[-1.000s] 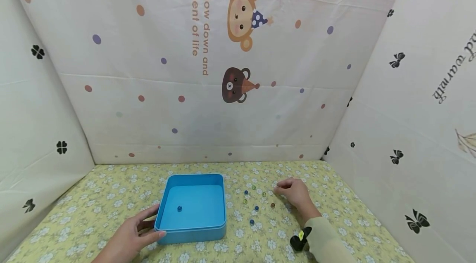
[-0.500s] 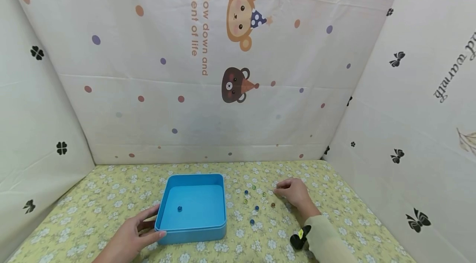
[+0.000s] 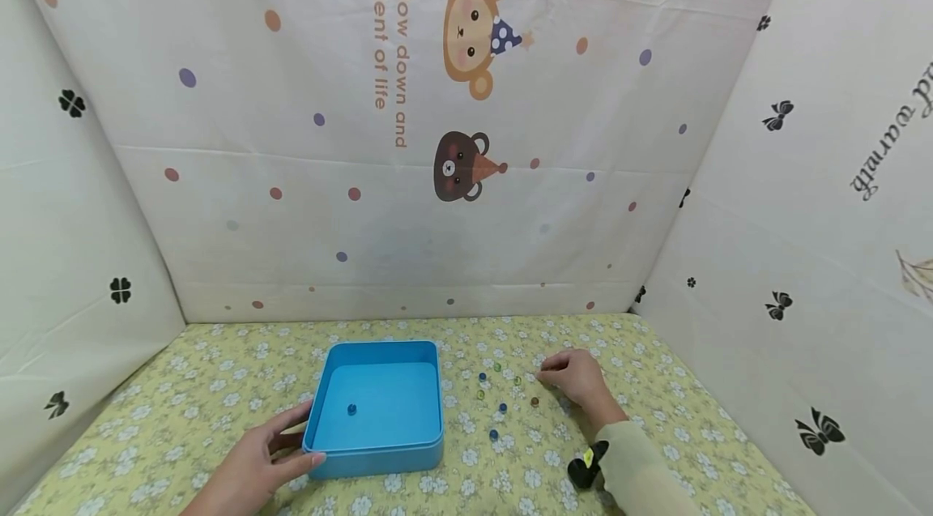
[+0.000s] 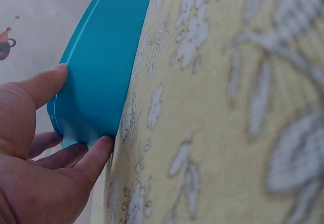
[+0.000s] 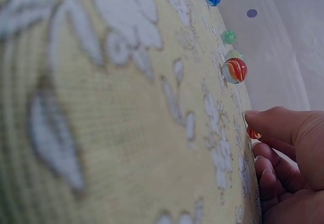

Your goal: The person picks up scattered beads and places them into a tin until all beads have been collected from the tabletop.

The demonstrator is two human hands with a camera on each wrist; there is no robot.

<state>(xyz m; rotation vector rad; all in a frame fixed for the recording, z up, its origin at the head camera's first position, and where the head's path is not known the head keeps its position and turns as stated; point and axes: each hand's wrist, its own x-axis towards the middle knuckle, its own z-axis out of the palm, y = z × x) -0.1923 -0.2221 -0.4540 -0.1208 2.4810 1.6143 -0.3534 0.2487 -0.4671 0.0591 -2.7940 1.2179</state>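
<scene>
On the flowered tablecloth stands an open, square blue box [image 3: 379,463], with one dark blue marble [image 3: 352,410] on its floor. My left hand [image 3: 255,455] grips the box's near left corner, thumb on the front wall and fingers along the left side. To the right, my right hand [image 3: 578,380] is low at the cloth, and in the right wrist view its thumb and curled fingers pinch a red-orange marble [image 5: 254,133], partly hidden. Close by lies a red-swirled marble [image 5: 235,70]. Between box and right hand are several loose marbles, such as a blue marble [image 3: 503,408] and a green marble [image 3: 517,380].
A yellow flowered tablecloth [image 3: 219,386] covers the table. White printed sheets [image 3: 364,240] close off the back and both sides. A black strap piece [image 3: 585,471] is at my right wrist.
</scene>
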